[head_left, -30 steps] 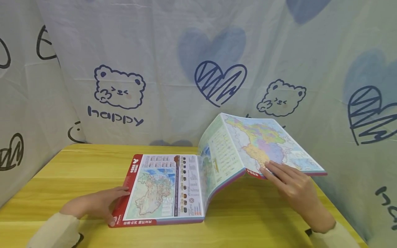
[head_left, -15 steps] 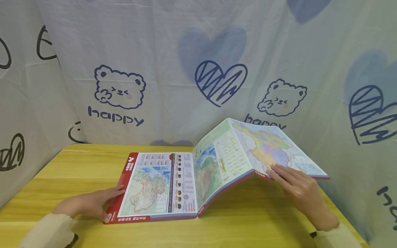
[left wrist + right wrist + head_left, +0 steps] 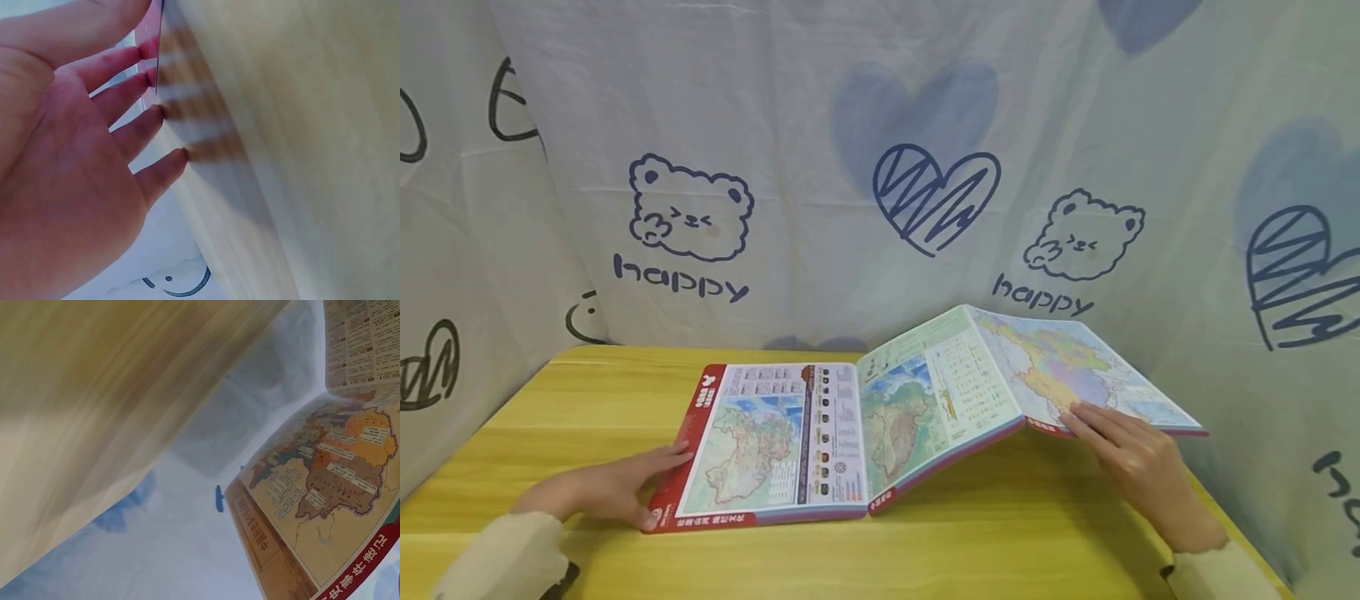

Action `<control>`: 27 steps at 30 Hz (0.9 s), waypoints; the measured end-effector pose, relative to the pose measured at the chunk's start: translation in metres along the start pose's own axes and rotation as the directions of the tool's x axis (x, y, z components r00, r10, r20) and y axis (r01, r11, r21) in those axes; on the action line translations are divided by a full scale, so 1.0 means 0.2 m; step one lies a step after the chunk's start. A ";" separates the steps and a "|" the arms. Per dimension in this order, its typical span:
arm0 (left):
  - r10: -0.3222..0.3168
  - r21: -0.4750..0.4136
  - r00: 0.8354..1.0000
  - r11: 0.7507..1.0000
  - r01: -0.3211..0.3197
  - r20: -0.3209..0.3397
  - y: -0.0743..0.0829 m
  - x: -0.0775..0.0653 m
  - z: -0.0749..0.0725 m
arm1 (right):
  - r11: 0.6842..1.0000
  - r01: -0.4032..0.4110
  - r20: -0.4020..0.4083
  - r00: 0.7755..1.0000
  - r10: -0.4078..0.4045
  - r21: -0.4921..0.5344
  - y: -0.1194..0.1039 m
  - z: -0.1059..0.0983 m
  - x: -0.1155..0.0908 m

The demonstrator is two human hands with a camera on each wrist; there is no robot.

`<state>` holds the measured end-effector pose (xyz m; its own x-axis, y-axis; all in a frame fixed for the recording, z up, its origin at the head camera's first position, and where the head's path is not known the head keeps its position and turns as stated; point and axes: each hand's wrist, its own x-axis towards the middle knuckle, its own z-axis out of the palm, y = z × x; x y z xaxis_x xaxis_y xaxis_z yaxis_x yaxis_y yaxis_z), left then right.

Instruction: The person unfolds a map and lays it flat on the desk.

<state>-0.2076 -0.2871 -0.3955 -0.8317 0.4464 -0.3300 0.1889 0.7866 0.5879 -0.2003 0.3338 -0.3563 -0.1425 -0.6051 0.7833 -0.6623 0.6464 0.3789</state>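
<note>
A fold-out map [image 3: 767, 450] with a red left border spreads across the table. Its left panel lies flat, the middle panel [image 3: 940, 392] slopes up to a raised fold, and the right panel [image 3: 1067, 367] slopes down from there. My left hand [image 3: 602, 487] touches the red border, thumb at the near corner; in the left wrist view its fingers [image 3: 134, 134] reach out nearly straight to that edge. My right hand [image 3: 1138, 462] holds the right panel by its near edge, fingers on top and thumb hidden below. Brown maps [image 3: 344, 481] cover the underside in the right wrist view.
The yellow wood-grain table [image 3: 925, 558] runs back to a pale cloth [image 3: 805, 233] printed with bears and hearts. The cloth also stands close along the left and right sides.
The raised fold has sunk and moved right, so the middle panel lies flatter and shows more. The left panel has slid left with my left hand. My right hand has shifted right and slightly down.
</note>
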 end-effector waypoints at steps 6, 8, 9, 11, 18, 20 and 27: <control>-0.025 0.035 1.000 0.999 0.026 -0.006 -0.03 0.00 -0.02 | 1.000 -0.008 0.042 0.999 0.007 0.017 0.02 0.00 -0.05; -0.049 0.046 0.999 0.998 0.050 -0.010 -0.04 0.00 -0.03 | 1.000 -0.006 0.046 0.999 0.005 0.014 0.03 0.00 -0.08; -0.061 0.046 0.998 0.997 0.061 -0.010 -0.05 0.00 -0.03 | 1.000 -0.008 0.054 0.998 0.008 0.008 0.03 0.00 -0.09; -0.065 0.048 0.998 0.997 0.065 -0.009 -0.05 0.00 -0.04 | 1.000 -0.006 0.057 0.998 0.006 0.003 0.04 0.00 -0.12; -0.086 0.026 0.996 0.996 0.086 -0.005 -0.07 -0.01 -0.05 | 1.000 0.006 0.144 0.990 -0.002 -0.028 0.06 0.00 -0.20; -0.079 0.027 0.997 0.996 0.079 -0.007 -0.07 -0.01 -0.06 | 1.000 0.005 0.166 0.986 0.000 -0.031 0.06 0.00 -0.21; -0.085 0.007 0.996 0.996 0.085 -0.001 -0.09 0.00 -0.07 | 1.000 -0.020 0.251 0.968 0.022 -0.014 0.06 0.03 -0.26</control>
<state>-0.2172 -0.3069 -0.3959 -0.8452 0.3776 -0.3782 0.1210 0.8246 0.5527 -0.2055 0.3690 -0.3957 -0.3372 -0.6876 0.6430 -0.6491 0.6645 0.3702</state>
